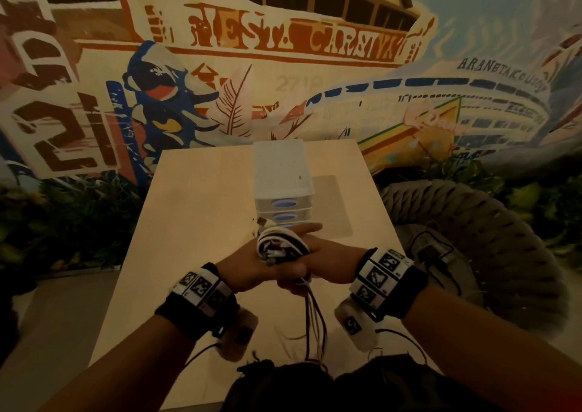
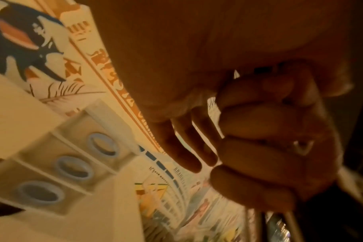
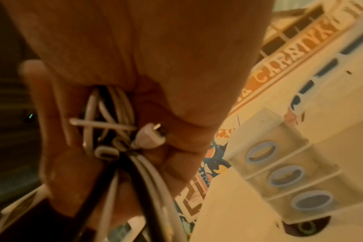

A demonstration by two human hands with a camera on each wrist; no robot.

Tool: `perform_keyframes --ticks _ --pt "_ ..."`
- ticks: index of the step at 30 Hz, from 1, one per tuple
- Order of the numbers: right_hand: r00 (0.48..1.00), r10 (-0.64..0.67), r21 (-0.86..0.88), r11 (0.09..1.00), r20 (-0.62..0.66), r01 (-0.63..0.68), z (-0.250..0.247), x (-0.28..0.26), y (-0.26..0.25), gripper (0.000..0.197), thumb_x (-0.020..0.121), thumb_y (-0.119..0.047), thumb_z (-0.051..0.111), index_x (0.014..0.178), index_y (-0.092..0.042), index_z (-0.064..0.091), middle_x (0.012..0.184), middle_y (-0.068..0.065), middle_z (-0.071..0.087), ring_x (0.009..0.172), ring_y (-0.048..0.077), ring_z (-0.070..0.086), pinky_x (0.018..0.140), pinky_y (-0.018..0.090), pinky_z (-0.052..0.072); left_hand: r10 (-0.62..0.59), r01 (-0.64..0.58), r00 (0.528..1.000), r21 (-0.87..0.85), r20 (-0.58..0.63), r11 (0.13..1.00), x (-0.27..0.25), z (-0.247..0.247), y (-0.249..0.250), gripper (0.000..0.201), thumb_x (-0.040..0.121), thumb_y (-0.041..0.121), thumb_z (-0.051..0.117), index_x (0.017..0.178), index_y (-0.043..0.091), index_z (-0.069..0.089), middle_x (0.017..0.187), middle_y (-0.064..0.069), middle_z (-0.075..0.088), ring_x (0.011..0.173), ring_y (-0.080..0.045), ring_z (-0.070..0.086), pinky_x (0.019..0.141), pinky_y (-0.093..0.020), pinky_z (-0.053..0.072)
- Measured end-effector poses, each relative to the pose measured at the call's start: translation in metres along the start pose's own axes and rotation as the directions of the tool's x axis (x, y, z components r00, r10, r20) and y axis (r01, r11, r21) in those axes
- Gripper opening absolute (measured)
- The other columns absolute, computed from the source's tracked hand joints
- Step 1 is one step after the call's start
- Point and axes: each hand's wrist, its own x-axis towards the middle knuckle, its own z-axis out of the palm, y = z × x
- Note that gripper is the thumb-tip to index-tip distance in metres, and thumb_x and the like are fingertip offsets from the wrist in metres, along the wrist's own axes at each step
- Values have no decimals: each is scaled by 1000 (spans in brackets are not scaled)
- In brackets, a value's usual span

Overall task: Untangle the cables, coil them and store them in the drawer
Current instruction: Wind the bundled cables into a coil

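The left hand (image 1: 248,270) is lying with its fingers stretched straight out toward the drawer unit (image 1: 282,178), and the cables (image 1: 278,246), black and white together, are sitting wound around those fingers as a bundle held above the middle of the tabletop (image 1: 195,210), nearer its front edge than its back. The right hand (image 1: 315,265) is pressing in against the left from the side, its fingers curled around the loose cable ends just below the bundle; those ends are hanging down past the front edge of the tabletop toward the person's lap. In the right wrist view a white plug (image 3: 149,135) is poking out of the strands beside a black cable. The drawer unit is standing toward the back edge of the tabletop, right of centre, directly beyond the hands, showing three closed drawers stacked one above another, each with a blue oval handle (image 2: 103,144); the hands and bundle are covering the lowest drawer front in the head view. A painted wall (image 1: 283,49) is rising behind the tabletop, green plants (image 1: 72,219) are lining its foot, and a woven chair (image 1: 472,241) is sitting off the right edge.
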Motion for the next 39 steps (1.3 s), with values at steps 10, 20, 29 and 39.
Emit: perform_keyframes --ticks 10,20,29,39 --pt "1000 -5 -186 982 15 7 -5 -13 -16 36 94 -6 65 130 -4 57 116 15 63 99 26 65 90 29 53 266 -275 953 -48 -146 960 3 5 34 30 89 -3 66 92 25 75 100 8 77 97 -7 73 84 -22 56" --pt "988 153 -87 984 -27 -154 2 -14 23 30 105 -40 43 95 -19 62 67 -3 42 52 15 34 52 30 34 177 -170 952 51 -249 984 -5 -17 27 20 95 26 69 86 8 67 79 -14 68 77 -39 66 79 -52 56" --pt "955 280 -243 924 -95 -295 -4 -17 41 34 101 -48 48 91 -20 65 72 -2 50 58 14 47 62 30 48 2 120 980 596 -200 794 -4 -16 9 14 90 36 73 103 30 74 93 15 73 85 -2 67 77 -28 56" --pt "946 284 154 953 -158 -260 0 -5 51 32 106 -22 37 85 -9 57 64 3 37 48 15 29 53 28 33 -7 65 998 867 -70 493 1 -2 12 12 89 29 66 99 29 72 97 10 72 85 -11 64 77 -28 53"
